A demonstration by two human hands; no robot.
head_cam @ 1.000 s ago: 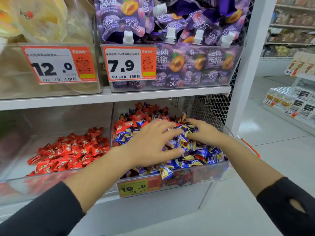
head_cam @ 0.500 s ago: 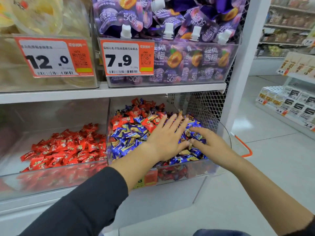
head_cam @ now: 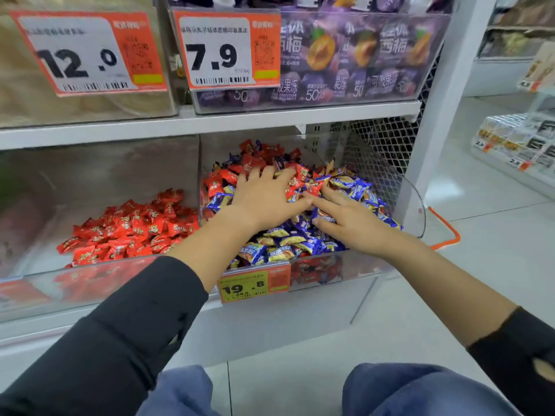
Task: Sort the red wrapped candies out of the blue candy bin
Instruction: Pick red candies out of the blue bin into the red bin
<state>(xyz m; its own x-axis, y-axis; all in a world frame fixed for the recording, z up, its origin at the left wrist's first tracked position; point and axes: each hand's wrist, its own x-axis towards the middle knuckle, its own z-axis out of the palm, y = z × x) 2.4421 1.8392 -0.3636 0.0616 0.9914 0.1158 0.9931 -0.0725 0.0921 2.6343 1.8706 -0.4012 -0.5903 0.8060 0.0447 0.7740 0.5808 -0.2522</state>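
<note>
Both hands sit in the clear blue candy bin (head_cam: pixel 416 205) on the lower shelf, right end by the mesh side panel (head_cam: pixel 381 151).

L hand (head_cam: pixel 264 199) lies palm down, fingers spread and near straight, pressing on the pile toward the bin's back-centre. Fingertips rest on red wrapped candies (head_cam: pixel 249 163) heaped at the back and back-left corner of the bin. It grips nothing that shows.

R hand (head_cam: pixel 351 220) lies palm down just right of the L, index finger straight and pointing left, its tip touching or nearly touching the L hand's thumb side. Other fingers are stretched forward over the wrappers, w/ a thin ring on one. What's under the palm is hidden, so whether it has hold of a candy can't be told; fingers look flat, not curled.

Blue candies (head_cam: pixel 279 250) w/ yellow-gold print fill the bin's front and right side, up to the front wall. A few reds are mixed in near the centre, betw. the two hands' fingertips.

Next bin over, left (head_cam: pixel 90 274): a low pile of red candies (head_cam: pixel 132 226) only, toward its front-right.

Price tag 19.8 (head_cam: pixel 253 285) is clipped to the blue bin's front wall. Above, tags 12.0 (head_cam: pixel 87 52) and 7.9 (head_cam: pixel 225 49) are on the upper shelf bins; purple pouches (head_cam: pixel 345 55) are behind the 7.9 one.

Black sleeves (head_cam: pixel 120 340) on both arms, pushed up on the forearms.
</note>
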